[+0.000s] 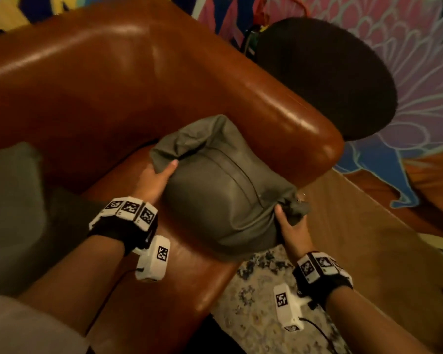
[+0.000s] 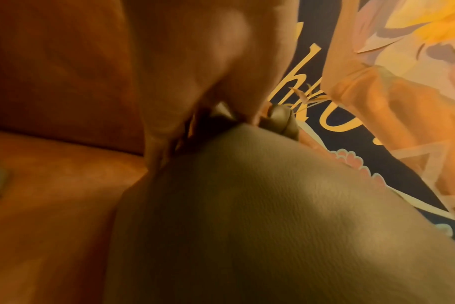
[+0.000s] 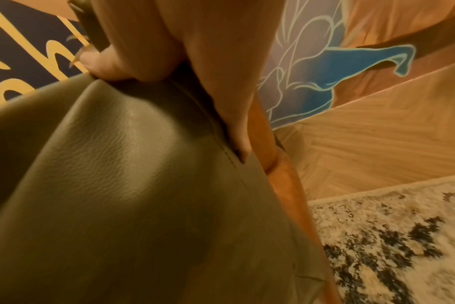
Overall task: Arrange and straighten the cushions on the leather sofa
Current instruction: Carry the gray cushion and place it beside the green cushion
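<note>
A grey-green leather cushion (image 1: 223,190) lies on the seat of the brown leather sofa (image 1: 108,80), against its right armrest (image 1: 299,123). My left hand (image 1: 155,181) grips the cushion's far left corner, thumb on top. My right hand (image 1: 290,221) clutches the bunched near right corner by the zip end. In the left wrist view the cushion (image 2: 260,216) fills the lower frame under my left hand (image 2: 210,82). In the right wrist view my right hand's fingers (image 3: 153,47) curl over the cushion (image 3: 133,174) along its seam.
Another grey cushion (image 1: 10,205) sits at the sofa's left. A dark round side table (image 1: 325,77) stands beyond the armrest. A patterned rug (image 1: 264,297) and wood floor (image 1: 363,241) lie to the right, with a painted mural wall (image 1: 407,47) behind.
</note>
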`<act>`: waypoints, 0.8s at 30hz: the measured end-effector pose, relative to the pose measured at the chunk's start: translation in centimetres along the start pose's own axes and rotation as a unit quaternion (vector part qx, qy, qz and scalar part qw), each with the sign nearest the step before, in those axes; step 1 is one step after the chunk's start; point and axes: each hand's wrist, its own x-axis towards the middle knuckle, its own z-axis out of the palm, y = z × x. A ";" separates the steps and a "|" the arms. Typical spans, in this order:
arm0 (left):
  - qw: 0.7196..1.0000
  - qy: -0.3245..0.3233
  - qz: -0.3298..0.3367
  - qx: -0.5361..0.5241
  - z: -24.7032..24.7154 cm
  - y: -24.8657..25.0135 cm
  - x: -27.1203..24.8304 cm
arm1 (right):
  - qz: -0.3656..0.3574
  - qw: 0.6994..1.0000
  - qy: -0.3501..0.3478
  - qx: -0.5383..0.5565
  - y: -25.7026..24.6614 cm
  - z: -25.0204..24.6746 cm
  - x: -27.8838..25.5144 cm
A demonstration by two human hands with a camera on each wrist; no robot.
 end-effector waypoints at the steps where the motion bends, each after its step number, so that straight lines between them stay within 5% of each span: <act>1: 0.999 0.031 -0.002 0.019 0.6 0.0 0.3 | 0.011 1.000 -0.006 0.004 -0.2 0.1 0.3; 9: 0.970 0.229 0.085 -0.008 -0.6 3.0 -2.2 | 0.065 0.992 -0.028 0.106 -2.2 0.7 -2.6; 14: 0.993 0.055 0.012 -0.105 -2.2 -1.4 4.7 | 0.053 0.995 -0.041 0.071 -3.6 4.2 1.8; 16: 0.992 0.043 0.003 -0.119 -1.4 -4.2 5.4 | 0.062 0.996 -0.032 0.057 -3.8 5.2 4.3; 24: 0.981 0.034 -0.010 -0.192 0.1 -1.4 0.3 | 0.116 0.989 -0.063 0.060 -2.8 4.2 5.9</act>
